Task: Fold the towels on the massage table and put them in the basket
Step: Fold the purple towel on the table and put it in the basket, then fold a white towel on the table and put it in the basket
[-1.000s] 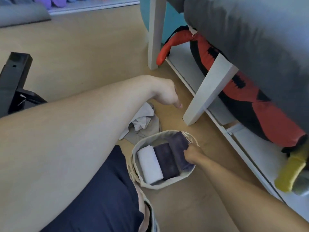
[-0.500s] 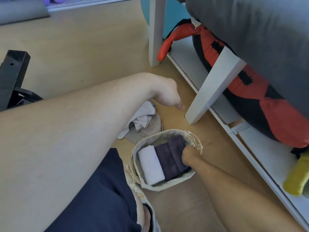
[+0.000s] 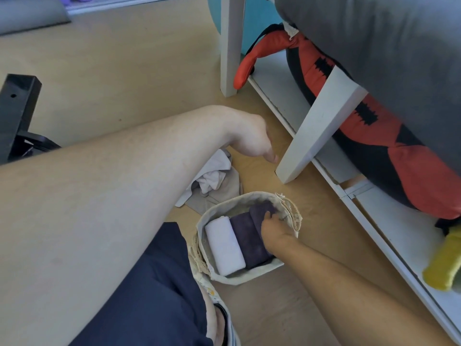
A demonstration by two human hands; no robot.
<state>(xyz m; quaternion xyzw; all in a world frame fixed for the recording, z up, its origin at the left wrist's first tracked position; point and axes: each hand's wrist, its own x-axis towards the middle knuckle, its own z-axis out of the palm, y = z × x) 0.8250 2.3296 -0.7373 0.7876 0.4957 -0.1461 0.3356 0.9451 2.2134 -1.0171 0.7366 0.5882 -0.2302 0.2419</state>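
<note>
A small cloth basket (image 3: pixel 249 277) sits on the tan floor (image 3: pixel 124 71), just beside the person's knee in dark blue shorts (image 3: pixel 149 295). Three folded towels stand side by side inside it: a white towel (image 3: pixel 224 247) on the left, a dark purple towel (image 3: pixel 247 236) in the middle touching it, and a second purple towel (image 3: pixel 262 211) on the right against the basket wall. The right hand (image 3: pixel 273 227) reaches down into the basket's right side, its fingers curled on the second purple towel near the frayed rope handle (image 3: pixel 293 213); whether the fingers pinch the cloth or only press it down cannot be told. The left hand (image 3: pixel 252 143) hangs above the floor with its wrist bent, fingers loosely curled and pointing down, holding nothing, close to a slanted white table leg (image 3: pixel 321 126). Under that forearm, just behind the basket, lies a crumpled heap of white and grey cloth (image 3: pixel 214 181) on the floor. A second white leg (image 3: pixel 230 43) stands upright farther back. A grey cover (image 3: pixel 374 33) hangs over the table's edge at upper right, and beneath it a red and black cushion (image 3: pixel 411 161) lies on a white shelf (image 3: pixel 399 233), with a yellow object (image 3: pixel 444 268) at the far right. A black frame (image 3: pixel 17 108) stands at the left edge.
</note>
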